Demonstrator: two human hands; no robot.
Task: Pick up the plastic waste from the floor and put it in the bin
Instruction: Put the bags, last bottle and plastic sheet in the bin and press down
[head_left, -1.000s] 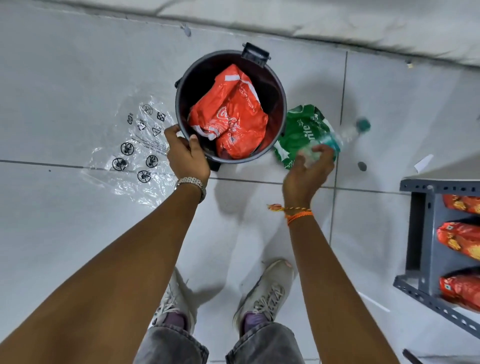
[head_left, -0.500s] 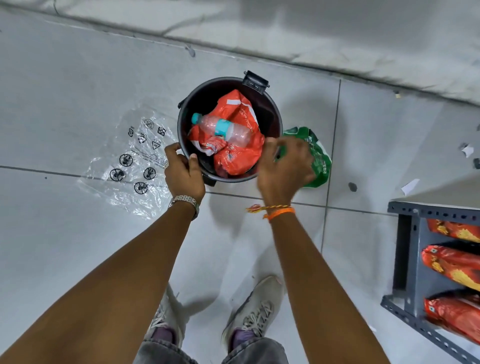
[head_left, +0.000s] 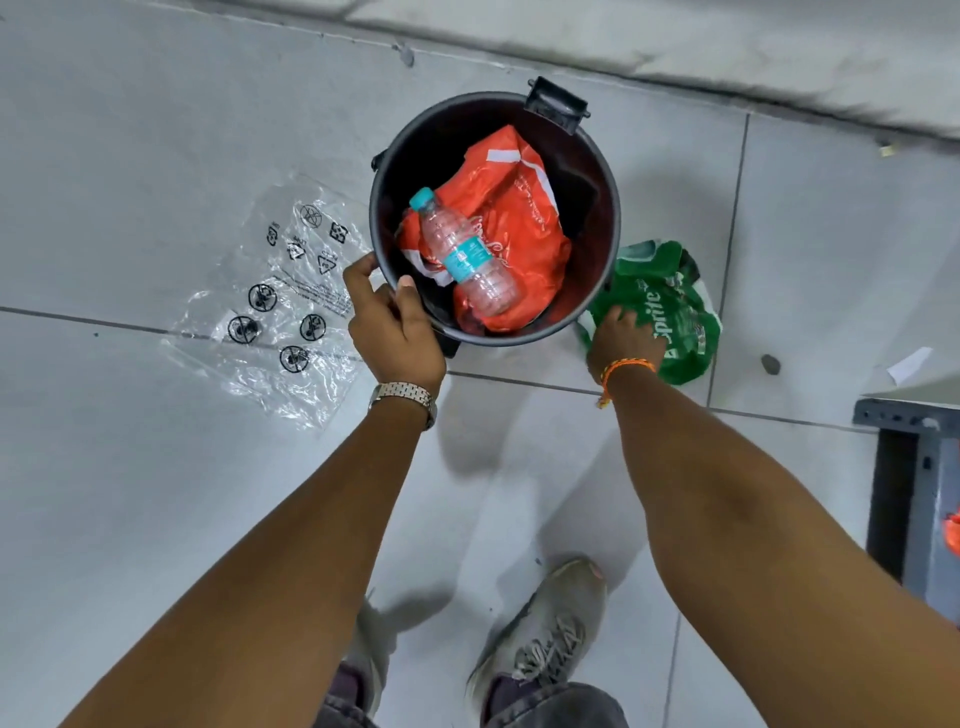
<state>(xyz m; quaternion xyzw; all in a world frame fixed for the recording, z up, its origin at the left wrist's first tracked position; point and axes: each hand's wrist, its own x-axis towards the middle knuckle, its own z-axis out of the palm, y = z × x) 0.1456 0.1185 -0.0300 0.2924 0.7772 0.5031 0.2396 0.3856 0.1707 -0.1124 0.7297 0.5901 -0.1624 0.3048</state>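
We see a pale tiled floor (head_left: 130, 519) crossed by dark grout lines. On it stands a black bin (head_left: 613, 208), its near rim pinched by the left hand (head_left: 392, 325). Just outside that grip lies a clear plastic sheet (head_left: 280, 322) printed with black symbols — flat and crinkled. Under the right hand (head_left: 621, 340), touching the bin's wall, lies a green wrapper (head_left: 675, 306).

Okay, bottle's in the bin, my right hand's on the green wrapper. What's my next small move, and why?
Probably close the right hand on the green Sprite wrapper and lift it: the fingers rest on it, it lies on the floor beside the bin, and the left hand grips the rim. The clear plastic sheet can wait.
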